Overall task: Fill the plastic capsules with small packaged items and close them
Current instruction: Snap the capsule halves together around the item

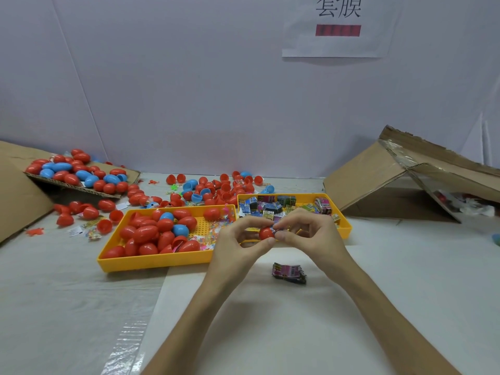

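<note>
Bare table (270,320) near; packet (289,273), trays (162,262) apparently crowd ahead.

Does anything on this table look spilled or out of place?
Yes. Many red and blue capsules lie scattered on the table behind the yellow trays, not inside them. One small packet lies alone near the hands, outside its tray.

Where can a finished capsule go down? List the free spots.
Free: the white sheet between the forearms, near the loose packet; the table right of the right hand, before the cardboard box. Crowded: both yellow trays and the capsule scatter behind.
</note>
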A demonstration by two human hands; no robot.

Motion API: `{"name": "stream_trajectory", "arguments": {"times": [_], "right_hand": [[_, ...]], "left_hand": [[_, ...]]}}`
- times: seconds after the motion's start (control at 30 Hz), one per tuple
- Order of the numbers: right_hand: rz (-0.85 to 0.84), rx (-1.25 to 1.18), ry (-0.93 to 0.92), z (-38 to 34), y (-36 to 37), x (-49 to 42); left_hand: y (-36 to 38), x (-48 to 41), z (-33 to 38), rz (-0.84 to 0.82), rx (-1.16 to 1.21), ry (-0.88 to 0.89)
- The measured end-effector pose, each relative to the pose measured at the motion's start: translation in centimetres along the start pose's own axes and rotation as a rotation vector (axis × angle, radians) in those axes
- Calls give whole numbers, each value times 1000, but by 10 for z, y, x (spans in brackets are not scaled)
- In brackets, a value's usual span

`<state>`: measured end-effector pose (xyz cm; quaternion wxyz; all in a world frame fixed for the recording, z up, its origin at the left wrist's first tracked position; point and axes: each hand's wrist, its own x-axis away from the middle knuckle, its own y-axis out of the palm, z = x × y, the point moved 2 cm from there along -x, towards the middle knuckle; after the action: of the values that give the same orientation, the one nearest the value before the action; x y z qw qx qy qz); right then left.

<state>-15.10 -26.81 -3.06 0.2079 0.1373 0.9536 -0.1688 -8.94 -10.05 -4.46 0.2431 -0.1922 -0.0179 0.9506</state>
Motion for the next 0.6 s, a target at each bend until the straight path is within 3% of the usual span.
{"name": "stream_trajectory", "arguments": {"times": [0.2, 0.3, 0.47, 0.6], "right_hand": [[157, 6, -118, -3, 2, 2], [268, 131, -255, -3, 5, 5], [257, 293, -416, -3, 20, 10], [282, 376, -469, -1, 28, 14]], "left_hand": [[0, 1, 1, 74, 122, -79], [-3, 0, 0, 112, 190, -140], [-5, 0, 1, 152, 432, -221], [-3, 1, 4, 90, 670, -275]]}}
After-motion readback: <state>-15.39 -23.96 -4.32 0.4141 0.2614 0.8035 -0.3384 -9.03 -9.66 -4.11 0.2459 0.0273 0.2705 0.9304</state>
